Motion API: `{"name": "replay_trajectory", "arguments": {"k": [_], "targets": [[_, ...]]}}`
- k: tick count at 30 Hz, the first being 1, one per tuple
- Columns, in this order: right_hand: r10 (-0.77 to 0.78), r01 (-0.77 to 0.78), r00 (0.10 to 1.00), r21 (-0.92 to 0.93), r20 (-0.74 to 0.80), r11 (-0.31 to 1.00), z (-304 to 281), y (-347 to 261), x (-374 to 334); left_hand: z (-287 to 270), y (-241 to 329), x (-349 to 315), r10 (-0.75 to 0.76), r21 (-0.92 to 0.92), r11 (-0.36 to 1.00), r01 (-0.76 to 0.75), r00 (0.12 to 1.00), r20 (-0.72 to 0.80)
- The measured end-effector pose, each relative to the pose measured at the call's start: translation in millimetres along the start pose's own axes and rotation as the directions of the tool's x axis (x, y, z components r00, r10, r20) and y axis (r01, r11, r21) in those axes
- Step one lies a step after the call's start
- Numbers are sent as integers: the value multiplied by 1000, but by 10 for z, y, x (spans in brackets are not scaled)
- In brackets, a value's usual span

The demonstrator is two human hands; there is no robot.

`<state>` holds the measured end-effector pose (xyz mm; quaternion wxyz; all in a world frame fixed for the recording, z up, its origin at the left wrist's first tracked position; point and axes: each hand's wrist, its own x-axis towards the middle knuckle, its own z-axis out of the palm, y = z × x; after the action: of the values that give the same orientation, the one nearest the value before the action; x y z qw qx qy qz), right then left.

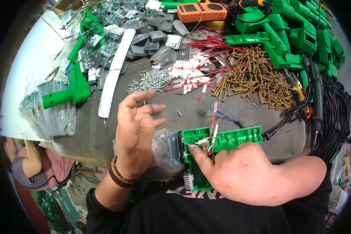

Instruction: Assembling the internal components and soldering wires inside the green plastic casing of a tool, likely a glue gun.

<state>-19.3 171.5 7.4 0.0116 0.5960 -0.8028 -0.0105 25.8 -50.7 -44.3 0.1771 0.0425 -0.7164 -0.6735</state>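
Observation:
Pressed over the front of my body is an open green plastic tool housing half (238, 135), with red, white and blue wires inside. My right hand (241, 167) grips it with curled fingers, one digit pushing down on the wires near its left end. A clear plastic-wrapped part (165, 146) joins that end, and a finned metal heat sink (188, 182) shows at the lower leg. To the left, my left hand (134, 132) is raised above the table with its fingers apart. A loose screw (179, 113) lies just right of its fingertips. A black cord leaves the housing's right end.
Beyond lie piles of silver screws (150, 80), white pieces (191, 70), long brass-coloured screws (257, 78) and grey heat sinks (158, 37). An orange meter (202, 12), green housings (288, 27), black cables (335, 113) and a white strip (117, 74) surround them. Another person (39, 163) is at left.

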Motion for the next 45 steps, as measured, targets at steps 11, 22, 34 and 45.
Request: {"name": "replay_trajectory", "arguments": {"k": [11,22,34,45], "targets": [[-30,-23,973,228,229,973,-121,126,100,-16,230,11,253,410,663,-627,702,665],[196,-162,980,482,-21,861,-54,122,-538,8,115,-75,197,507,622,-597,745,637],[127,-15,986,704,-108,710,58,-140,-393,59,250,-257,324,270,695,-666,626,709],[91,-146,988,919,121,366,98,88,-691,-12,116,-226,288,246,755,-608,645,708]]}}
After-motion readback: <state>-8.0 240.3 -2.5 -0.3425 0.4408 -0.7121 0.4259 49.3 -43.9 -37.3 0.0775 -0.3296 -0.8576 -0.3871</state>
